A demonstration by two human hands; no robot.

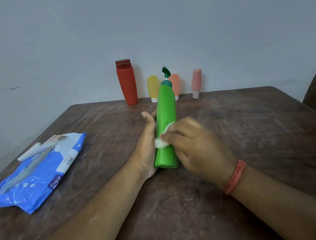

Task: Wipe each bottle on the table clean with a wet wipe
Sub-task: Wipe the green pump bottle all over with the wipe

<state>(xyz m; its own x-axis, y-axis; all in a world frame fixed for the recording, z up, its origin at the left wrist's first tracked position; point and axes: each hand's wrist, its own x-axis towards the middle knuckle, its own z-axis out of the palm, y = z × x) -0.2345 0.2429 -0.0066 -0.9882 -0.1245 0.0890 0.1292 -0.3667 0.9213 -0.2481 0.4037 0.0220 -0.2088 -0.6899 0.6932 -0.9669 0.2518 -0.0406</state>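
So we've got the green pump bottle point(166, 126) tipped up off the tabletop point(249, 131), base toward us at 6 o'clock and the pump nozzle pointing to 12. Our left hand point(147, 149) cradles it from the 9 o'clock side, fingers curled around the back of the body where we can't see them, thumb up along the edge. Our right hand point(195, 147) comes in from 3 o'clock with its fingers pinching a balled-up wet wipe point(161, 143) and pressing it on the front face of the bottle, about mid-body. That hand is blurry, so it's probably mid-scrub.

What could go wrong, as we see it: the bottle is smooth plastic and getting wet, and only one hand holds it, so a hard scrub could twist it loose and send the nozzle into the row standing at 12 o'clock: the red bottle point(126, 82), the yellow tube point(153, 88), the orange tube point(176, 84) and the pink bottle point(196, 82). Those small ones look tippy. The wipe is also wadded pretty tight, so it could easily miss patches. The wipes pack point(36, 171) sits at 9 o'clock if we need a fresh one.
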